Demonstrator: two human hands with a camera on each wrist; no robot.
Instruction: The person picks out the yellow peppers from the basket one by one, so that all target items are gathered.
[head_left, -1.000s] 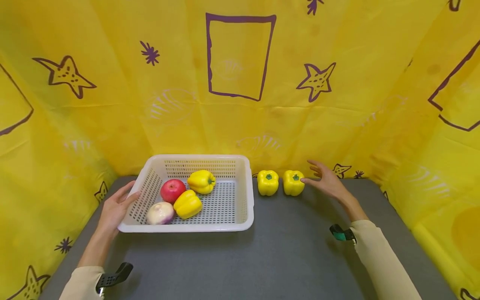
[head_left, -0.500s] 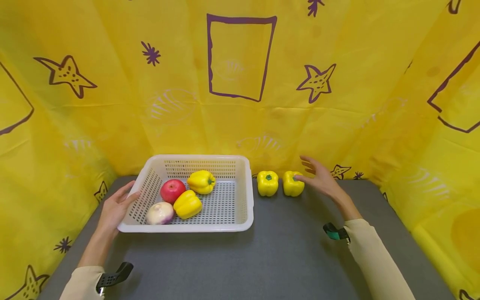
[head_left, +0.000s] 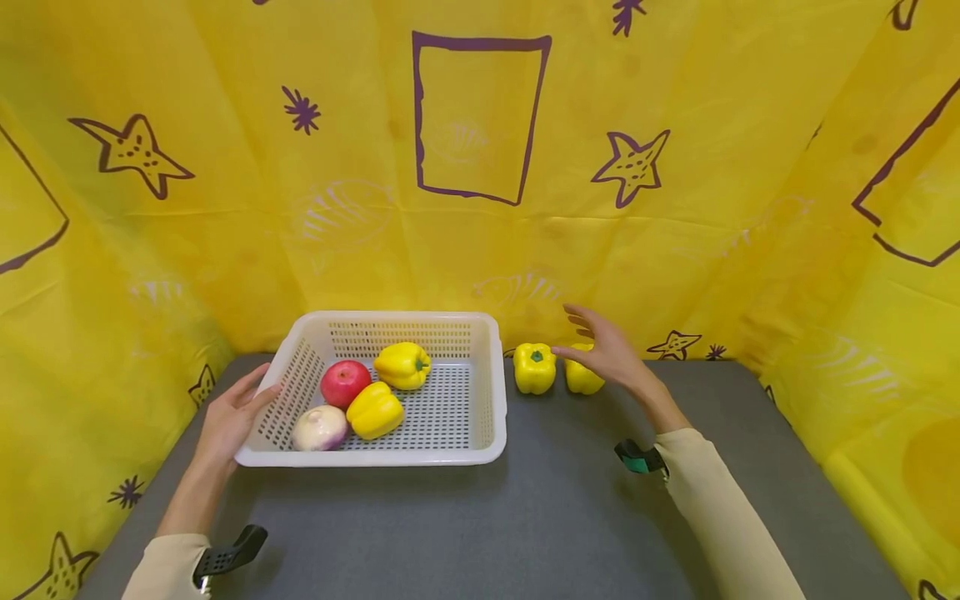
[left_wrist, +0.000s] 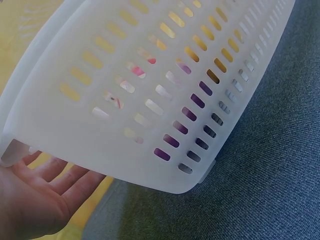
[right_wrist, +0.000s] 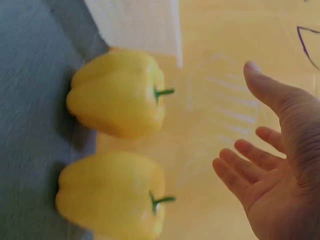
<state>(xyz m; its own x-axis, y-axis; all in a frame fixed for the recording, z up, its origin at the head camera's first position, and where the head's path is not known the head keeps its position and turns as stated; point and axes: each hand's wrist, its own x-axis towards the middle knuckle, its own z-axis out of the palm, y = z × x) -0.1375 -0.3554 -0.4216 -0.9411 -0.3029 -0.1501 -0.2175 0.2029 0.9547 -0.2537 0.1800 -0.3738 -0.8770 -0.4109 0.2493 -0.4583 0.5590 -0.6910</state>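
At the white plastic basket (head_left: 367,457), my left hand (head_left: 228,421) holds the left rim. Its thumb lies over the rim and its fingers reach along the outside, where the left wrist view shows the fingers (left_wrist: 75,182) past the basket's end wall. Inside the basket are a red apple (head_left: 346,383), a white-and-purple turnip (head_left: 320,428) and two yellow bell peppers, one at the back (head_left: 402,365) and one in front (head_left: 375,410). My right hand (head_left: 611,354), fingers spread, hovers over two more yellow bell peppers, the nearer-to-basket pepper (head_left: 535,369) and the right pepper (head_left: 579,379), partly hidden by it.
A dark grey tabletop (head_left: 480,533) lies under everything. Yellow patterned cloth (head_left: 480,250) encloses the back and both sides, close behind the basket and the peppers. Bands with black holders (head_left: 232,554) sit on both wrists.
My right hand has moved left, from beside the right pepper to above it, its fingertips now near the other pepper. The left hand and the basket have stayed put.
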